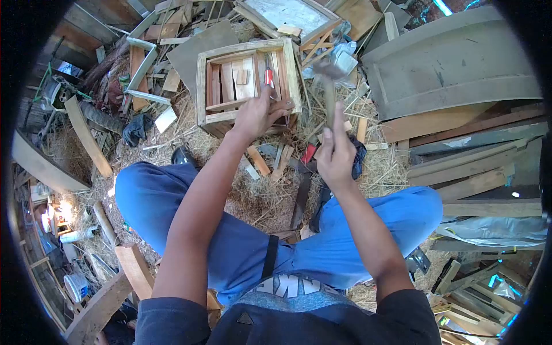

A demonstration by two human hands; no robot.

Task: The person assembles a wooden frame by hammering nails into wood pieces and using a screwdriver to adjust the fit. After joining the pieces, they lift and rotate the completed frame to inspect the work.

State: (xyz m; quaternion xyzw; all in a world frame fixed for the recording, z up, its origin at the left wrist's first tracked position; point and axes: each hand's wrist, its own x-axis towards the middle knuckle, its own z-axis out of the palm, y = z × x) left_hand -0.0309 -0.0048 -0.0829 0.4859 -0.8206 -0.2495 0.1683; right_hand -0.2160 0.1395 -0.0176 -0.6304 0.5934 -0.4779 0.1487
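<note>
A small wooden box frame point(202, 86) with inner slats stands on the straw in front of me. My left hand point(256, 117) reaches over its near right corner, fingers curled and closed. At its fingertips is a red-handled tool point(268, 78) with a thin dark shaft pointing away into the box; its kind is not clear. A small wood block point(242, 77) lies on the inner boards. My right hand point(335, 150) grips a hammer point(329, 98) by its wooden handle, raised to the right of the box. The hammer's head is smeared by motion.
Wood scraps and straw cover the ground around my crossed legs. A large grey panel point(454, 63) and stacked boards point(471, 167) lie on the right. At the left are curved planks point(88, 137) and a white bucket point(75, 286). A red object point(309, 153) lies below the box's right corner.
</note>
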